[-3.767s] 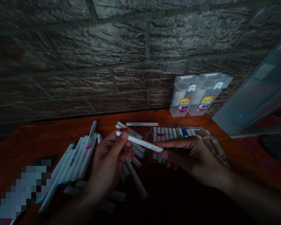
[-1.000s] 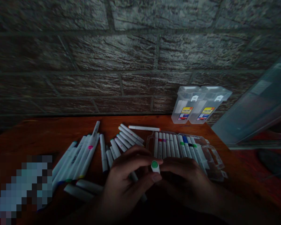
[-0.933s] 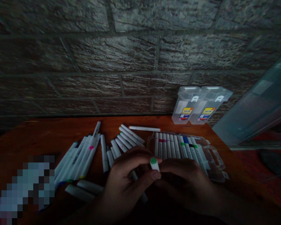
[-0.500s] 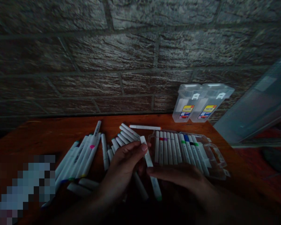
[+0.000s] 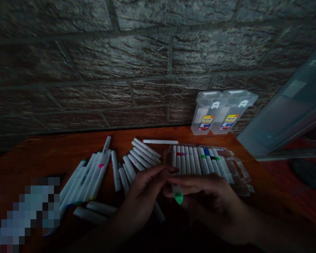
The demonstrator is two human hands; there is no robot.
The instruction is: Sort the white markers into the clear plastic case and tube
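Note:
A white marker with a green end (image 5: 178,198) is between my hands, its green end tipped toward me. My left hand (image 5: 149,188) is closed around its far end, fingertips meeting those of the other hand. My right hand (image 5: 212,193) has its fingers across the marker's body, closed on it; its thumb is in shadow. Just beyond my hands is an open clear plastic case (image 5: 241,172), holding a row of white markers (image 5: 189,160) with colored bands. Several loose markers (image 5: 144,154) lie fanned out beyond my left hand.
More white markers (image 5: 91,179) lie in a pile on the wooden table (image 5: 55,146) at left. A single orange-ended marker (image 5: 160,142) lies near the back. Two clear cases with labels (image 5: 225,112) stand against the brick wall (image 5: 144,56). A pixelated patch covers the lower left.
The marker has tilted, so its green end now points toward me and its far end is hidden by fingers. My right hand has closed in on it. The view has shifted slightly.

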